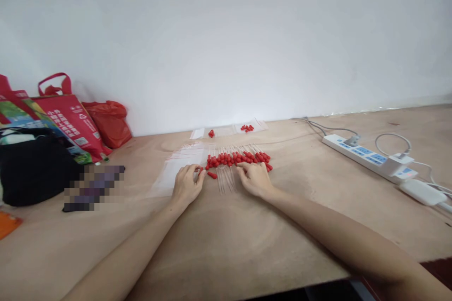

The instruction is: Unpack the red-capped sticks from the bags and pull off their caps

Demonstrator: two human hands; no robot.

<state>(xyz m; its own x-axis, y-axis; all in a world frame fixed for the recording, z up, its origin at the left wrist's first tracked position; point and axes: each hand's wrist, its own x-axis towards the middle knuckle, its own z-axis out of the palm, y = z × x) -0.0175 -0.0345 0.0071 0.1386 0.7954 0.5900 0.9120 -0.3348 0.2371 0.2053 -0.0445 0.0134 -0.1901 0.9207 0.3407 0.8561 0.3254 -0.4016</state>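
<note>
A row of thin clear tubes with red caps [237,158] lies on the wooden table [226,244], caps in a band, clear stems [226,181] pointing toward me. My left hand [186,184] rests at the row's left end, fingers curled, fingertips pinched on a small red cap beside a loose red cap [212,175]. My right hand [253,178] lies over the middle of the row, fingers bent down onto the caps. Whether it grips one is hidden.
Clear plastic bags [176,169] lie left of the row; others with a few red caps [247,128] lie near the wall. A white power strip [367,156] with cables is at right. Red shopping bags [72,117] and a black bag [33,167] stand at left.
</note>
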